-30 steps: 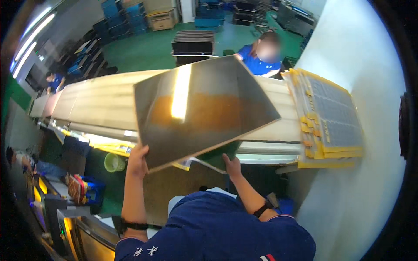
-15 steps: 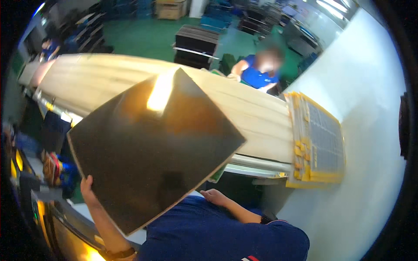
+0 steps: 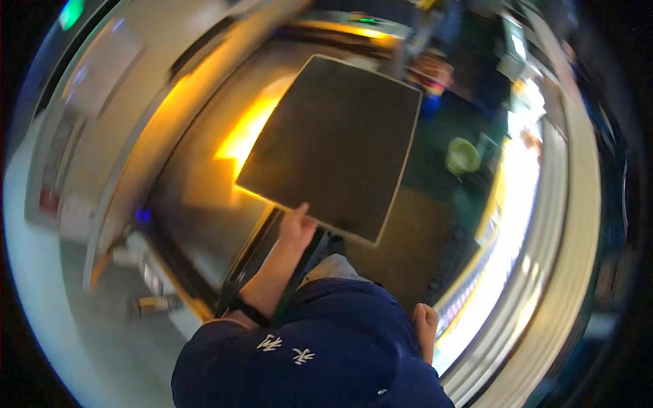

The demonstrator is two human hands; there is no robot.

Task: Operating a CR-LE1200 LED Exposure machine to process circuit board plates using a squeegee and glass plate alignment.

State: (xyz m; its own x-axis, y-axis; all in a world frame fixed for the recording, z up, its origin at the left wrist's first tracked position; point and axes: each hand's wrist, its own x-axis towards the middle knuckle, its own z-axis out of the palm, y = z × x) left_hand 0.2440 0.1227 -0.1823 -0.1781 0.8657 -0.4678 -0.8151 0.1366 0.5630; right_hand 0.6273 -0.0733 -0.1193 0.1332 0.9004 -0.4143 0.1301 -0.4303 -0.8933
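A large, flat, dark square panel [image 3: 340,143] with a thin pale edge is held out in front of me. My left hand [image 3: 297,228] grips it by its near edge, the thumb lying over the top face and the other fingers hidden beneath. The panel's left corner overlaps a machine bed [image 3: 204,231] lit by yellow light; whether the two touch I cannot tell. Close to my right side, by a brightly lit strip, my right hand [image 3: 426,318] is curled into a fist, with nothing visible in it.
On the left, a raised cover [image 3: 143,156] slants along the yellow-lit machine. A long pale conveyor [image 3: 571,258] curves down the right, beside a glaring lit strip [image 3: 500,272]. A light green round container [image 3: 462,156] is beyond the panel's right edge.
My view has swung from the conveyor and the co-worker in blue to the yellow-lit machine. The panel has come round with my left hand, still gripped. My right hand stays low at my side.
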